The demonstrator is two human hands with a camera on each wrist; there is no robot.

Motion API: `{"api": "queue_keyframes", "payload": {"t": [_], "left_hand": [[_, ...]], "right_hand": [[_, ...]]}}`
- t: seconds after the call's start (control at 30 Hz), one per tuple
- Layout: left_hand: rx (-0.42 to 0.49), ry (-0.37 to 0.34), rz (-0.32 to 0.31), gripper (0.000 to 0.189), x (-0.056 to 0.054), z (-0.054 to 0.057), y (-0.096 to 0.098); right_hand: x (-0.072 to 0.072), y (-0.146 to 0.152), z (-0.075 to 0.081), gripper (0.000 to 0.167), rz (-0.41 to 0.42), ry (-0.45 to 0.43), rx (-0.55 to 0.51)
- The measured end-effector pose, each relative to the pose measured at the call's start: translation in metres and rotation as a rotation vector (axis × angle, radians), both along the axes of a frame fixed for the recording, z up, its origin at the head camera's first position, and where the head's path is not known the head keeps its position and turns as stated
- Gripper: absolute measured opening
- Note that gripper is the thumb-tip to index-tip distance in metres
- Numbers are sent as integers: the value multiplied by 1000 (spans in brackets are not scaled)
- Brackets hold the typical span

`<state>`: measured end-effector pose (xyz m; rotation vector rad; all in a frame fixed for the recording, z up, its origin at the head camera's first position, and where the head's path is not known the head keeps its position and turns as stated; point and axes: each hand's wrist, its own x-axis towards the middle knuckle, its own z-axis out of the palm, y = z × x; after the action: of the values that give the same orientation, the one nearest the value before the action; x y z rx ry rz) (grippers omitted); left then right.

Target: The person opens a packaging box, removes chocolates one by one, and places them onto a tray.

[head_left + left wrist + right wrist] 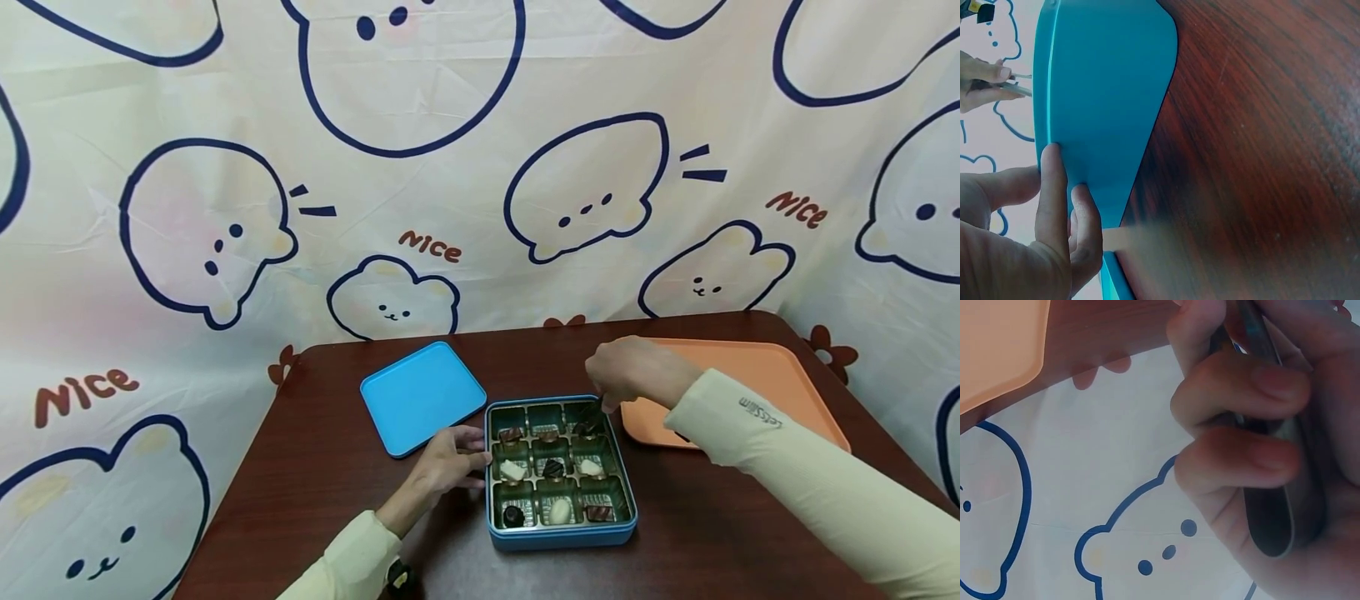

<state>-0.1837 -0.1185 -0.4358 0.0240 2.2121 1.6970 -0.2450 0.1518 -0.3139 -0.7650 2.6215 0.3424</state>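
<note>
A blue tin box (558, 540) has a gold tray with several compartments, which hold chocolates: a white one (559, 511), a dark round one (513, 516) and a brown one (598, 512) among them. My right hand (637, 371) is over the box's far right corner, its fingers curled round metal tongs (1272, 519). The tong tips reach down at the far right compartment; what lies between them is too dark to tell. With fingers fairly straight, my left hand (1041, 231) touches the box's left side wall (1104, 100).
A light blue lid (423, 396) lies on the dark wood table (315, 467), left of and behind the box. To the right, partly behind my right forearm, is an orange tray (750, 367). A printed cloth (465, 208) hangs behind the table.
</note>
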Motion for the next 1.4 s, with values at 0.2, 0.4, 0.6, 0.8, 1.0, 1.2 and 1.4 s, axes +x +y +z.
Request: {"api": "queue_keyframes", "payload": {"t": [0.2,0.4,0.6,0.8,1.0,1.2,1.4], "left_hand": [[-3,4,-1,49,-1,0,0],[0,6,-3,49,-1,0,0],[-3,4,1,49,-1,0,0],[-1,2,-1,49,-2,-1,0],[3,3,-4,49,-2,-2,0],[-2,2,4,48,-2,-2,0],[-4,1,3,48,-1,-2,0]], "right_hand": [[-2,-1,-1,14,-1,-5,5],[-2,-2,-1,11,-9,23,14],[0,-2,-7,26,17,29,28],[0,-2,-10,28,8,31,45],[-1,-5,-11,23,-1,2,58],[3,-5,-12,21,13,19,37],[4,-4,-13,21,27,43,25]]}}
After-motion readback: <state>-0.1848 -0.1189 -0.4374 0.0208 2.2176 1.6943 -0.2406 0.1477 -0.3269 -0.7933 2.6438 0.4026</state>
